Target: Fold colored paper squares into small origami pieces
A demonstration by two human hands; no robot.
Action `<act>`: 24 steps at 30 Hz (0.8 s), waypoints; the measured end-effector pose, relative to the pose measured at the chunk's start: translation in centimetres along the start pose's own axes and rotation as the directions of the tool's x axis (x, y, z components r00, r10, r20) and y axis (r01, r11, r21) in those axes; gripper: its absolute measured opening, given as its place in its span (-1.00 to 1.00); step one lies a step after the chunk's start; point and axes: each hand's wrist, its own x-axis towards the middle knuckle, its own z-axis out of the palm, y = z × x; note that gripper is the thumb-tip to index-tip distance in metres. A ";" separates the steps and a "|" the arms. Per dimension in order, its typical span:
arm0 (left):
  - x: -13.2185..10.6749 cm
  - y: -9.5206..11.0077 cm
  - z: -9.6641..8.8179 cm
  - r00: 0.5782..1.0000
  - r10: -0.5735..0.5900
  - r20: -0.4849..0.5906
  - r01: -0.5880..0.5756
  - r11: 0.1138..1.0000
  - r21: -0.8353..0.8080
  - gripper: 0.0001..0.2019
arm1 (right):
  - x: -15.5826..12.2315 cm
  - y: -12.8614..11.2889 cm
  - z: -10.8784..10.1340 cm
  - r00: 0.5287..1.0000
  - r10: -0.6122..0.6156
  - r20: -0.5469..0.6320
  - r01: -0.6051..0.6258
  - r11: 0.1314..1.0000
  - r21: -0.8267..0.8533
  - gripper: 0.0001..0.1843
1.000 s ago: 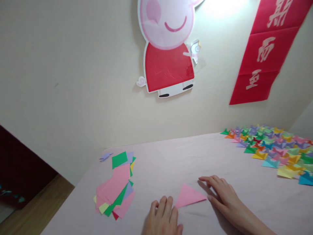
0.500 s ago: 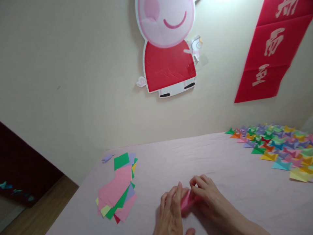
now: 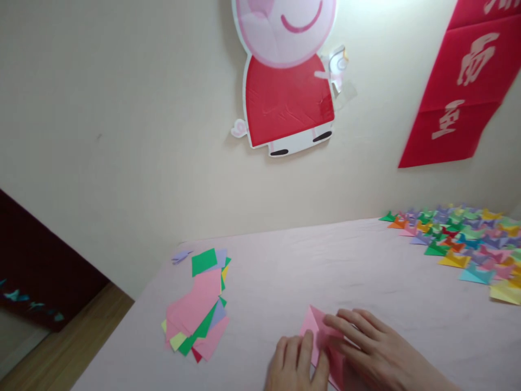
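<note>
A folded sheet of pink paper (image 3: 311,321) lies on the covered table at the lower middle, its pointed corner facing away from me. My left hand (image 3: 297,365) holds its left side, fingers bent and fingertips pressed onto the paper. From the right, my right hand (image 3: 376,345) grips the other side, its fingers closed together over a fold. Between the hands, a crease runs down from the point. Part of the paper is hidden under the fingers.
Loose coloured paper sheets (image 3: 199,304) lie overlapping on the left of the table (image 3: 260,271), near a small purple folded piece (image 3: 181,256). Rows of folded colourful paper shapes (image 3: 468,239) cover the back right. A pig cutout (image 3: 288,103) and red banner (image 3: 459,92) hang on the wall.
The pink paper was bunched between my hands and now lies flatter, its pointed corner showing. Both hands have shifted right and lower in view. The view has also shifted slightly.
</note>
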 end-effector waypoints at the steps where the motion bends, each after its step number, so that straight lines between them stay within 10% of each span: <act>1: 0.1 0.0 -0.4 1.000 -0.012 0.019 0.012 1.000 -0.007 -0.72 | -0.1 -0.4 -0.1 1.000 -0.009 0.013 0.009 1.000 0.018 -0.70; 6: 0.4 -0.3 -1.4 0.996 -0.080 0.038 0.081 0.997 -0.011 -0.69 | 1.0 -0.6 -0.3 0.987 0.146 0.073 -0.158 0.965 0.208 -0.81; 12: 0.0 -0.1 -1.3 0.992 -0.125 -0.005 0.125 0.991 0.044 -0.64 | 2.9 0.1 1.1 0.821 0.531 0.209 -0.570 0.766 0.297 -0.80; 24: -0.2 -0.3 0.1 0.988 -0.084 -0.132 0.088 0.996 0.026 -0.38 | 3.1 0.3 2.4 0.859 0.479 0.179 -0.512 0.795 0.327 -0.78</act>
